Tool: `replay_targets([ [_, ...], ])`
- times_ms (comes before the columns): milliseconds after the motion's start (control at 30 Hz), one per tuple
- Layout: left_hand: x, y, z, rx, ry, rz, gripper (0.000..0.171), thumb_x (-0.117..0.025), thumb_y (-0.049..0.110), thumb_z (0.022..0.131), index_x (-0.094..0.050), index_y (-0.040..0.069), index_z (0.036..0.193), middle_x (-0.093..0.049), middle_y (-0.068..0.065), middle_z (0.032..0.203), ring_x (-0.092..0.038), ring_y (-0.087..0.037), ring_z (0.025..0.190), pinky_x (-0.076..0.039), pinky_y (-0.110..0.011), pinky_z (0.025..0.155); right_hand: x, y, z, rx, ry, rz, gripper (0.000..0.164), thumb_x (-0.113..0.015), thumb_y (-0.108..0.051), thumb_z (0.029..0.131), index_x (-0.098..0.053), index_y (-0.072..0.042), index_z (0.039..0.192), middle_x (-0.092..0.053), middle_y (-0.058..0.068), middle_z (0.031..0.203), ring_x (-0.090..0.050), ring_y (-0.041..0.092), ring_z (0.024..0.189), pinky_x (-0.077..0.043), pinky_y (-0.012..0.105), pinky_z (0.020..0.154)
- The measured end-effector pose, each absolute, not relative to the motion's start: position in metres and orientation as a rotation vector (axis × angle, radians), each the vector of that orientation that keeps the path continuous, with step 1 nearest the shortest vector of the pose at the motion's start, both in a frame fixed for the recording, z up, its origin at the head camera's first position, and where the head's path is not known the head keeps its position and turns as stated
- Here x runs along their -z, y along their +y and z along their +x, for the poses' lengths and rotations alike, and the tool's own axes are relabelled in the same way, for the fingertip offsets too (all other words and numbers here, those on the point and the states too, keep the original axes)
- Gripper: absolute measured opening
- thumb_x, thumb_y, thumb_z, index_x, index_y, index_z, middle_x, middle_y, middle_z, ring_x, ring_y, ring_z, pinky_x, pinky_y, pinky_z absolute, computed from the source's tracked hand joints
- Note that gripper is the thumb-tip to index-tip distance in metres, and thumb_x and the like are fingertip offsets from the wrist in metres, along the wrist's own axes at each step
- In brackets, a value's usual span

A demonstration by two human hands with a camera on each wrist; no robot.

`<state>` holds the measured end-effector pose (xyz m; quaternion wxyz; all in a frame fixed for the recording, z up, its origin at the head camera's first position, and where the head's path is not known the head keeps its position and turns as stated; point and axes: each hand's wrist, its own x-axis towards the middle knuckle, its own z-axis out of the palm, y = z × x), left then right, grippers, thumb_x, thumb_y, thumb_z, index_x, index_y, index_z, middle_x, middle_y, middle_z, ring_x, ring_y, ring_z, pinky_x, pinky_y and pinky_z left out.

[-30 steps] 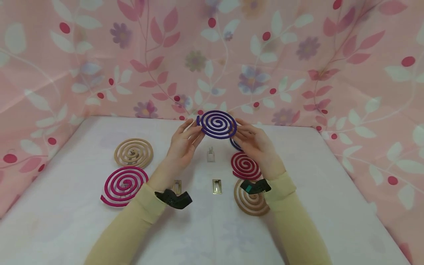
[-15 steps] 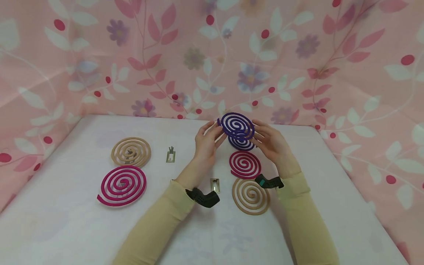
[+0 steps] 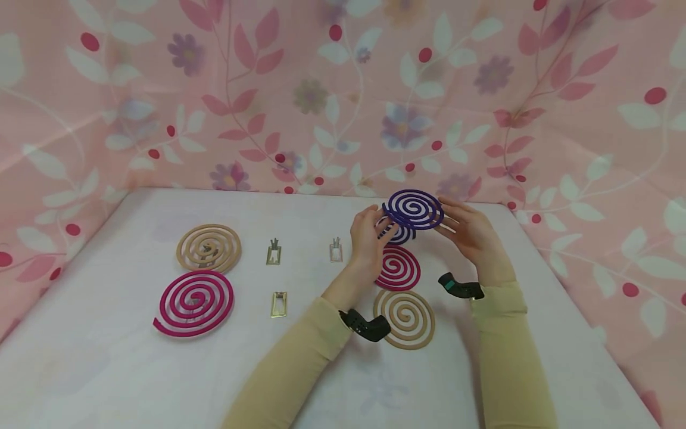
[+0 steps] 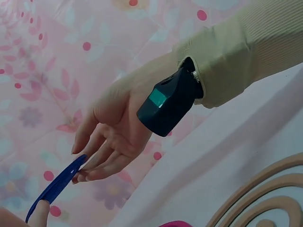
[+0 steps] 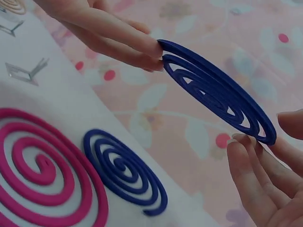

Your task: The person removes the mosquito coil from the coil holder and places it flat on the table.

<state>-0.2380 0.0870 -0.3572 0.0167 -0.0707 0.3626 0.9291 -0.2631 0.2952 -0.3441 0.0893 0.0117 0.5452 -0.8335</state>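
Blue coil [image 3: 413, 208] is being held slightly tilted in the air over the far right part of the table [image 3: 123, 381]. At the left, a tan coil [image 3: 208, 247] and a pink coil [image 3: 199, 296] are lying one in front of the other, metal showing through their gaps. Next come three metal stands [image 3: 274, 246], holding nothing; the left arm is uncovering the far left one and now hiding a fourth, which was showing a second ago. Further right, the left hand [image 3: 368, 241] is gripping one edge of the blue coil, which is moving rightward from the middle. Beneath it, well apart, a second blue coil [image 5: 120, 165] is lying beyond another pink coil [image 3: 395, 268] and another tan coil [image 3: 405, 319]. Farthest right, the right hand [image 3: 471, 235] is pinching the opposite edge. The work is apparently still at its carrying stage, no set-down showing yet.
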Motion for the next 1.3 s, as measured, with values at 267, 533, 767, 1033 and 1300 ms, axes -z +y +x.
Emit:
replay_targets([
  [267,0.362,0.118,-0.243,-2.931,1.085,-0.253,0.037,-0.045,0.010,0.093,-0.042,-0.006,0.126,-0.049,-0.024,0.127,-0.055,-0.038,0.122,-0.047,-0.053,0.105,0.352,0.318,-0.264,2.483,1.648,0.051,0.022,-0.056,-0.004,0.100,-0.073,-0.013,0.111,-0.070,0.001,0.112,-0.070,0.016,0.096,-0.059,0.029,0.087],
  [533,0.366,0.136,-0.251,-2.937,1.071,-0.307,0.027,-0.049,0.017,0.094,-0.045,0.002,0.116,-0.044,-0.027,0.138,-0.052,-0.040,0.126,-0.048,-0.053,0.105,0.361,0.335,-0.264,2.514,1.623,0.078,0.027,-0.055,0.002,0.098,-0.067,-0.008,0.121,-0.074,0.001,0.105,-0.072,0.015,0.091,-0.059,0.027,0.084],
  [767,0.375,0.136,-0.255,-2.857,1.170,-0.284,0.038,-0.051,0.019,0.093,-0.047,-0.002,0.125,-0.047,-0.030,0.139,-0.052,-0.040,0.127,-0.045,-0.054,0.108,0.366,0.344,-0.265,2.576,1.569,0.077,0.035,-0.051,0.012,0.096,-0.062,-0.002,0.127,-0.074,0.004,0.106,-0.071,0.014,0.095,-0.059,0.028,0.084],
  [1033,0.388,0.133,-0.259,-2.730,1.189,-0.248,0.048,-0.049,0.020,0.096,-0.044,-0.007,0.135,-0.047,-0.029,0.145,-0.049,-0.040,0.132,-0.038,-0.050,0.115,0.374,0.348,-0.264,2.588,1.629,0.217,0.028,-0.058,0.015,0.091,-0.071,-0.008,0.100,-0.073,0.005,0.098,-0.071,0.013,0.091,-0.060,0.027,0.079],
  [1300,0.394,0.131,-0.258,-2.637,1.133,-0.223,0.054,-0.047,0.024,0.099,-0.040,-0.002,0.145,-0.042,-0.026,0.151,-0.047,-0.039,0.136,-0.039,-0.047,0.115,0.382,0.351,-0.267,2.584,1.737,0.389,0.029,-0.061,0.015,0.089,-0.071,-0.011,0.093,-0.073,0.005,0.086,-0.072,0.013,0.079,-0.061,0.026,0.073],
])
